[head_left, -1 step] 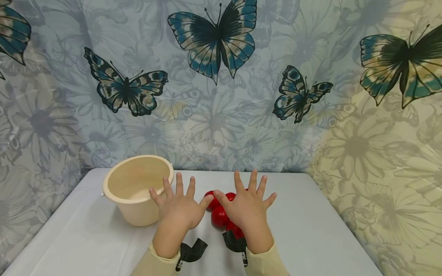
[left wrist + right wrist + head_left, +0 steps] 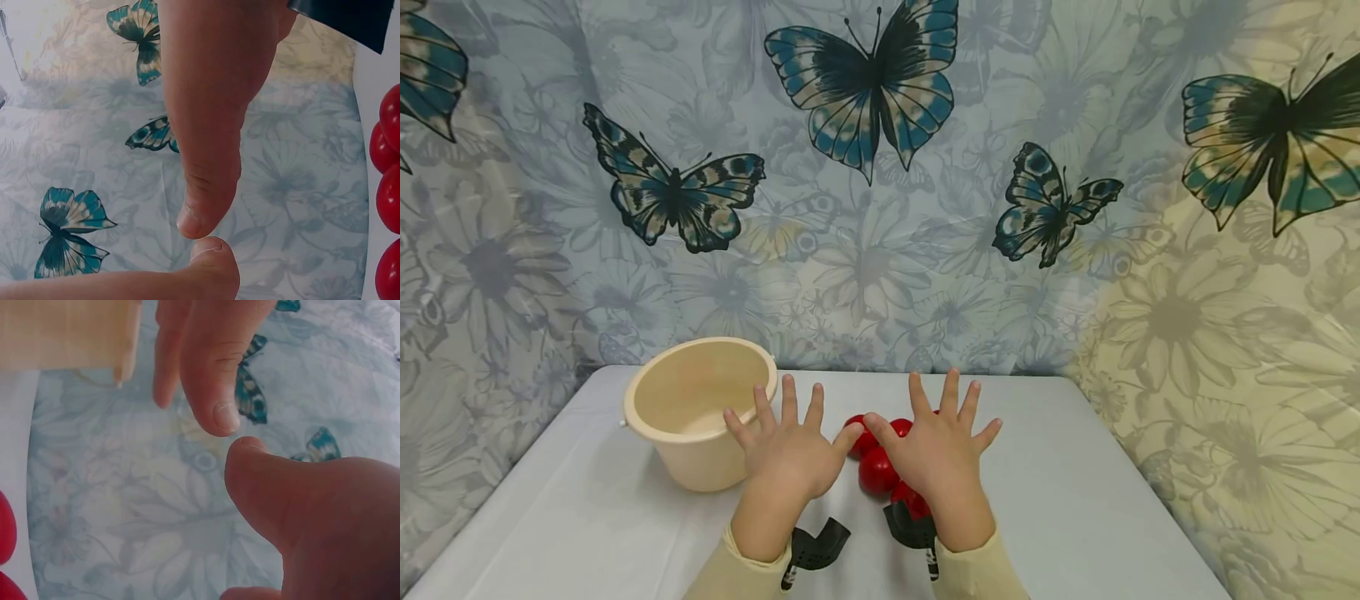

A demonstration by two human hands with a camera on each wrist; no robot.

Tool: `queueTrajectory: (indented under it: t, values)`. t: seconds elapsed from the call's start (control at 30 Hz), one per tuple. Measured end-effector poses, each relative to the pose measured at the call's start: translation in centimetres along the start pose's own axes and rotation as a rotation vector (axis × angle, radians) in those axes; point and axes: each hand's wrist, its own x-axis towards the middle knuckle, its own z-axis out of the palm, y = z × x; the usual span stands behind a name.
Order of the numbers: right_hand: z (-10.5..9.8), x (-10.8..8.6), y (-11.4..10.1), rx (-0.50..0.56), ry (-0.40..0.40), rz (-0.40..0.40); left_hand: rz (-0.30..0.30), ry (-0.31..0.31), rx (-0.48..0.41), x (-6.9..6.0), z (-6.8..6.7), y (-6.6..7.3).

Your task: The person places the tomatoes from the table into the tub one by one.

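Observation:
Both hands are raised with fingers spread and nothing held. In the head view the left hand (image 2: 792, 458) is in front of the cream bucket's right side, and the right hand (image 2: 942, 454) covers part of a group of red balls (image 2: 877, 472). The two thumbs point toward each other with a small gap in the wrist views. Several red balls (image 2: 390, 197) line the right edge of the left wrist view; two show at the lower left of the right wrist view (image 2: 5, 528). How many lie behind the right hand is hidden.
A cream bucket (image 2: 700, 462) stands at the left of the white table (image 2: 1060, 500), its visible inside bare. Behind the table hangs a floral cloth (image 2: 865, 292) with butterflies. Black straps or mounts (image 2: 820, 546) are at both wrists.

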Motion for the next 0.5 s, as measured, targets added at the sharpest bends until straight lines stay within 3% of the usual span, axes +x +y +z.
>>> queueTrajectory:
  t: [0.17,0.27,0.37,0.5]
  values:
    - [-0.3,0.1,0.1,-0.004,-0.002,-0.024,0.010,0.003,-0.029,0.2,-0.2,-0.2]
    - [-1.0,0.8,1.1,0.061,-0.037,-0.058,0.049,0.051,-0.069,0.6,-0.9,-1.4]
    - [-2.5,2.1,4.3,0.239,-0.082,-0.111,0.096,0.131,-0.106,0.9,-2.9,-4.7]
    - [-4.7,3.5,10.7,0.504,-0.093,-0.172,0.130,0.233,-0.183,1.1,-5.5,-12.0]
